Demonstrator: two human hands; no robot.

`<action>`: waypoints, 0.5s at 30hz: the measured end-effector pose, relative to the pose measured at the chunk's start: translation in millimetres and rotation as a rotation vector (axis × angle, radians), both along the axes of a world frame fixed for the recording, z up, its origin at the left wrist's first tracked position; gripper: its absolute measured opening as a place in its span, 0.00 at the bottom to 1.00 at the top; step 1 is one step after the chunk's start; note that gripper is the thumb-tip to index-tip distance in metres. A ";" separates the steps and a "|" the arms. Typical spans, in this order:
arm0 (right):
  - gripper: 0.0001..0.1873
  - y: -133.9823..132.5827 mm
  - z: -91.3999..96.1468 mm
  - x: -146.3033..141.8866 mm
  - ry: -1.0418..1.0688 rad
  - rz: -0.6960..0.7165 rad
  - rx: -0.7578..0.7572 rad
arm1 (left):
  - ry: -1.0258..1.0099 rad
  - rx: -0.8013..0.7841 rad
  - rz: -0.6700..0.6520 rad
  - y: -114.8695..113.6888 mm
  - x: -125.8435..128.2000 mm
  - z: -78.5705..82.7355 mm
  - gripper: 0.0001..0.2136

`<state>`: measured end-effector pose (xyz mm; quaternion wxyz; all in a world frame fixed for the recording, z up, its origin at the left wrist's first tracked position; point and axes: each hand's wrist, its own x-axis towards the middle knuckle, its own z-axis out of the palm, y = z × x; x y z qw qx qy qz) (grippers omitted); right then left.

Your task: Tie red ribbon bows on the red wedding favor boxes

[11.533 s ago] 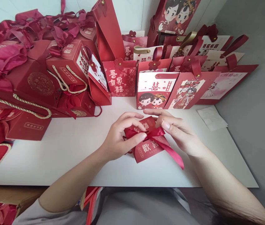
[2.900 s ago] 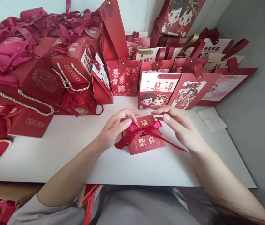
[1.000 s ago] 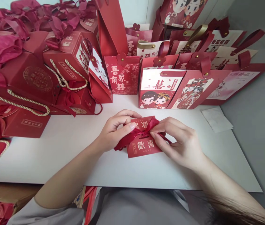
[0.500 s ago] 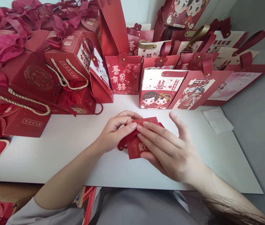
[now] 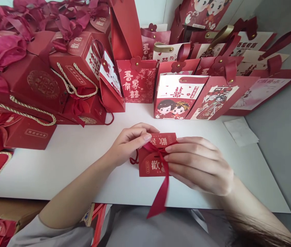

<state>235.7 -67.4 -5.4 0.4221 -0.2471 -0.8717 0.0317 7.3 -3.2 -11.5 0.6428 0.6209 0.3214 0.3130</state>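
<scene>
A small red gift box (image 5: 149,168) with gold Chinese characters sits on the white table in front of me. A dark red ribbon (image 5: 160,192) is knotted across its top, and one tail hangs over the near side. A red cord handle shows at the box's left side. My left hand (image 5: 128,144) is closed at the box's left back corner, thumb on top by the ribbon and fingers partly hidden behind. My right hand (image 5: 199,164) is at the box's right side, its bent fingertips pinching the ribbon beside the knot. The right thumb is hidden.
Red boxes with ribbon bows (image 5: 42,85) and rope handles are piled at the left. Several upright red and white gift bags (image 5: 178,99) stand along the back. A white paper piece (image 5: 240,130) lies at the right, near a grey wall (image 5: 284,137).
My right hand has drawn back to the right and its fingers have curled. The knot and the hanging ribbon tail now show. My left hand has hardly moved.
</scene>
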 end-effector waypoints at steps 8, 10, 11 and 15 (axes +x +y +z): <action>0.06 -2.2 8.1 0.9 -0.054 -0.279 -0.123 | 0.046 0.003 -0.007 -3.7 -0.4 7.5 0.18; 0.04 -1.9 8.2 1.3 -0.122 -0.306 -0.149 | 0.055 0.041 -0.030 -3.7 -1.4 7.0 0.16; 0.04 -1.7 8.2 1.7 -0.135 -0.306 -0.171 | 0.066 0.065 -0.050 -3.4 -2.1 6.9 0.15; 0.05 -1.2 8.7 3.1 -0.117 -0.270 -0.223 | 0.142 0.161 -0.129 -1.1 -5.5 7.9 0.15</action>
